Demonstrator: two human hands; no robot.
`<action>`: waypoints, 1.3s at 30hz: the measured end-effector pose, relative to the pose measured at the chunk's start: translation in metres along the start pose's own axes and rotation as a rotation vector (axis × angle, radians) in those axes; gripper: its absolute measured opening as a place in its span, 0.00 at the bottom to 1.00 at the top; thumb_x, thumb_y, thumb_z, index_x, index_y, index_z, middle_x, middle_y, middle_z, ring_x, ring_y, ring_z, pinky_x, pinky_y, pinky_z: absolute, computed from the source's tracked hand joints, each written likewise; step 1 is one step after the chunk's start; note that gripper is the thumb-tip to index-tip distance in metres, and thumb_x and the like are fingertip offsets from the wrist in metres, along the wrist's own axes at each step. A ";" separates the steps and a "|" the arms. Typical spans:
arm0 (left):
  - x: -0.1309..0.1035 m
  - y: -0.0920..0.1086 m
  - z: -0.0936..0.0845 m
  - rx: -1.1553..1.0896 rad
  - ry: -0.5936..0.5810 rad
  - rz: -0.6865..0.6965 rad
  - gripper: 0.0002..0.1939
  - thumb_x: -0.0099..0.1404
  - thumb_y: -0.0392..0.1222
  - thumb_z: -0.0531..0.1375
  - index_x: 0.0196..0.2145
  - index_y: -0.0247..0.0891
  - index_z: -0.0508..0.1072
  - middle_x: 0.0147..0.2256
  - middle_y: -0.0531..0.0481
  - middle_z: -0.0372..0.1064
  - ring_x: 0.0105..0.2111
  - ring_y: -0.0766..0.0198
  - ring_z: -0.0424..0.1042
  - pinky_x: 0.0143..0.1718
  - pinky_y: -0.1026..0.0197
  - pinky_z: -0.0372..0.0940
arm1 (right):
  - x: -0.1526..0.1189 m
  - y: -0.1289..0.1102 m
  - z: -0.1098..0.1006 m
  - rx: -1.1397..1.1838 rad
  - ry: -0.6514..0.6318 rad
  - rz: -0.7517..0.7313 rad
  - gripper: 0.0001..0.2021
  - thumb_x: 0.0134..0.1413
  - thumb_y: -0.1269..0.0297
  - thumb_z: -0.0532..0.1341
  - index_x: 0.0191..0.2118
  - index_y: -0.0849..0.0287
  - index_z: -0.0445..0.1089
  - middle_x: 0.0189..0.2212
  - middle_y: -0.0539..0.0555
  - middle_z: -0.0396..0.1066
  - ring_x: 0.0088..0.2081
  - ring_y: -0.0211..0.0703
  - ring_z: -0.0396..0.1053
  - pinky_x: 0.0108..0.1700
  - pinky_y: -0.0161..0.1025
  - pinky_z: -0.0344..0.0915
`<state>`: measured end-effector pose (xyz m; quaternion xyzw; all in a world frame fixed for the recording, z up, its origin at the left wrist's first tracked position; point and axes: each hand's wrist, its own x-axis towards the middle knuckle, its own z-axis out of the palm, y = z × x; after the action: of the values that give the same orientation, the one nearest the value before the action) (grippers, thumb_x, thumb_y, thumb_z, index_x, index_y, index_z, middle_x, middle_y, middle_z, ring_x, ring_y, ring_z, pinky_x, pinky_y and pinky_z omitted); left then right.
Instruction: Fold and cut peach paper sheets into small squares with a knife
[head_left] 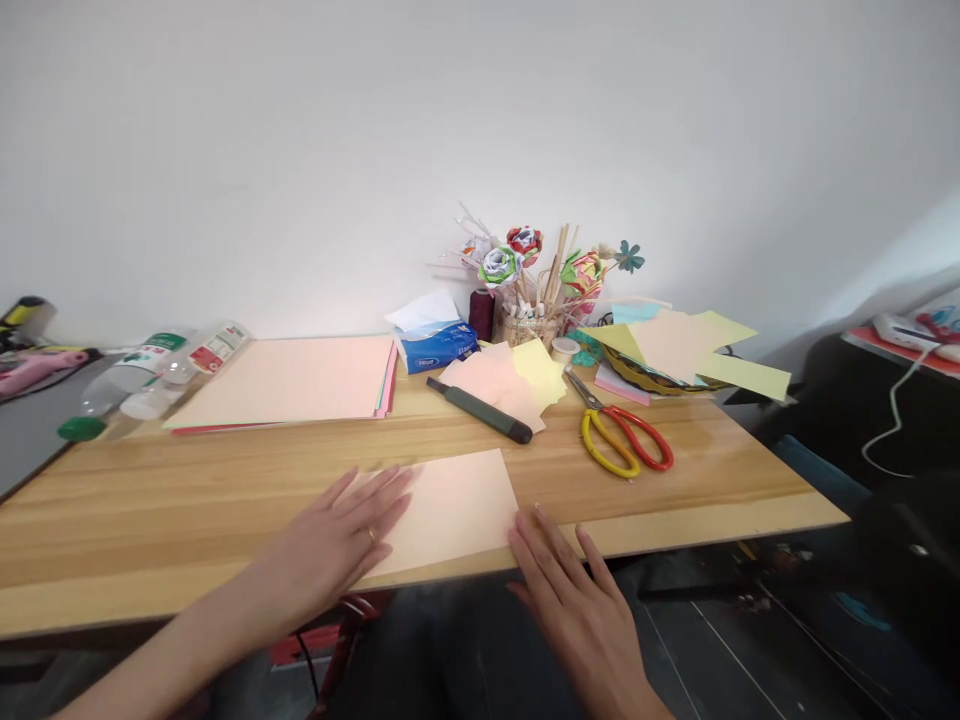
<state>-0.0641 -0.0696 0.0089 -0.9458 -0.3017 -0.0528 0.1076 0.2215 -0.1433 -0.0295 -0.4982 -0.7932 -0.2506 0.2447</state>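
A pale peach sheet of paper [457, 505] lies flat near the front edge of the wooden table [187, 500]. My left hand [341, 535] rests palm down on the sheet's left end, fingers stretched out, a ring on one finger. At the sheet's lower right corner is my right hand [574, 590], its fingers extended and fingertips at the paper's edge. Neither hand grips anything. Just behind the sheet lies a dark green cutter or pen-like tool [484, 412]. Scissors [611, 425] with one yellow and one red handle lie to its right.
Stacked coloured paper [292, 380] and plastic bottles [135, 375] are at the back left. Behind the tool are paper scraps [502, 375], a blue tissue pack [437, 345] and a holder with paper flowers [532, 325]. A basket [637, 375] with papers stands back right.
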 end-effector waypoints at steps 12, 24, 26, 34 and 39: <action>0.052 0.135 0.041 0.205 0.477 -0.203 0.20 0.67 0.32 0.44 0.51 0.23 0.68 0.52 0.37 0.67 0.53 0.54 0.65 0.59 0.55 0.48 | -0.006 -0.010 0.010 0.041 0.149 0.124 0.15 0.65 0.65 0.49 0.50 0.54 0.70 0.49 0.46 0.70 0.51 0.46 0.67 0.64 0.47 0.37; -0.069 0.048 0.034 0.308 0.404 -0.265 0.21 0.68 0.29 0.43 0.54 0.32 0.66 0.52 0.46 0.68 0.51 0.66 0.68 0.63 0.58 0.41 | -0.002 -0.001 0.014 -0.153 0.146 -0.055 0.14 0.63 0.66 0.51 0.50 0.57 0.69 0.50 0.47 0.70 0.46 0.53 0.71 0.63 0.56 0.35; -0.064 0.049 0.031 0.309 0.450 -0.282 0.18 0.68 0.31 0.46 0.52 0.31 0.68 0.51 0.45 0.69 0.50 0.65 0.69 0.63 0.58 0.40 | 0.000 0.000 0.013 -0.146 0.143 -0.077 0.14 0.63 0.65 0.51 0.50 0.57 0.69 0.49 0.48 0.70 0.46 0.53 0.71 0.63 0.56 0.35; -0.057 0.066 0.021 0.185 0.460 -0.448 0.27 0.66 0.34 0.51 0.62 0.27 0.54 0.56 0.38 0.61 0.64 0.56 0.45 0.63 0.45 0.32 | 0.006 -0.025 0.008 -0.071 0.148 -0.045 0.21 0.60 0.58 0.55 0.53 0.66 0.65 0.51 0.60 0.69 0.49 0.50 0.69 0.63 0.52 0.35; -0.026 0.096 0.025 0.047 0.592 -0.403 0.34 0.67 0.38 0.52 0.64 0.25 0.41 0.54 0.35 0.65 0.63 0.56 0.47 0.62 0.45 0.37 | 0.019 -0.068 0.018 0.101 0.116 -0.086 0.22 0.61 0.57 0.50 0.55 0.67 0.64 0.54 0.58 0.66 0.59 0.45 0.58 0.64 0.47 0.33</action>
<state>-0.0285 -0.1541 -0.0364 -0.8084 -0.4389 -0.3378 0.1994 0.1496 -0.1444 -0.0415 -0.4354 -0.8099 -0.2491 0.3041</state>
